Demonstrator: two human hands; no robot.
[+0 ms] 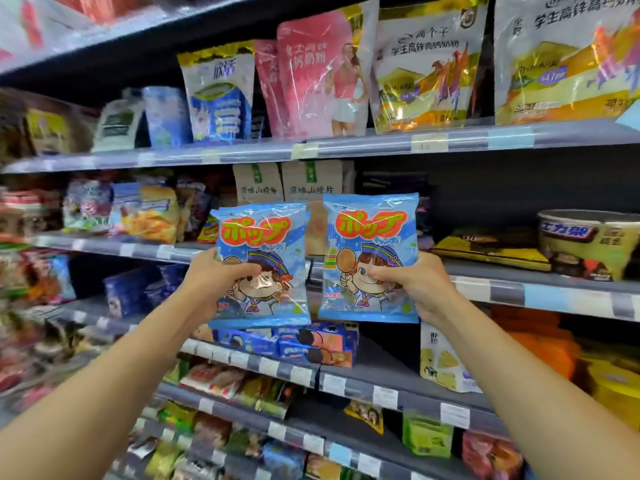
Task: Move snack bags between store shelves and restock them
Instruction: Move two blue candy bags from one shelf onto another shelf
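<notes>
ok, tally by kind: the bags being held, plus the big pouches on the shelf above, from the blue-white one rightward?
Blue candy bags: 2 visible
Blue-white pouch: 1
Pink pouches: 2, one partly hidden behind the other
Yellow pouches: 2
Total: 7

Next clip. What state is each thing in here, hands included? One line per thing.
left hand: grips the left blue bag.
right hand: grips the right blue bag.
left blue bag: held upright in front of the shelves, unopened.
right blue bag: held upright beside it, unopened.
pink pouch: standing upright on the upper shelf.
yellow packs: lying flat on the middle shelf.
</notes>
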